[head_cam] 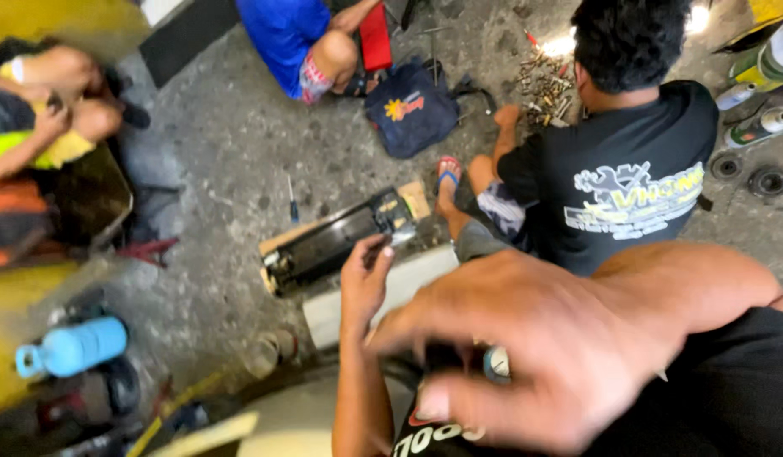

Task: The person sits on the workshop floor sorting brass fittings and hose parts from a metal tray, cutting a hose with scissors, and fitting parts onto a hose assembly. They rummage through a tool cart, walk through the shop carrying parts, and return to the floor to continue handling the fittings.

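Right hand [569, 338] close under the camera, blurred; fingers spread and curled down over a small round silver-rimmed part [496, 364], fingertips around it. Whether they grip it I cannot tell. The part sits on a dark thing at the bottom edge of view, mostly hidden by the hand.

Left hand [366, 279] reaches forward, fingers loosely together, tips at the near end of a long black unit [332, 241] that lies on a board [412, 199] on the concrete floor [239, 135].

Screwdriver [292, 203] on the floor just beyond the board. Navy bag [412, 110] further off, shut, contents unseen. Blue bottle [74, 347] lies at the left edge. Spray cans [759, 127] at the right edge. Pile of small metal parts [545, 85] loose on the floor beside a seated person in a black shirt [628, 178].
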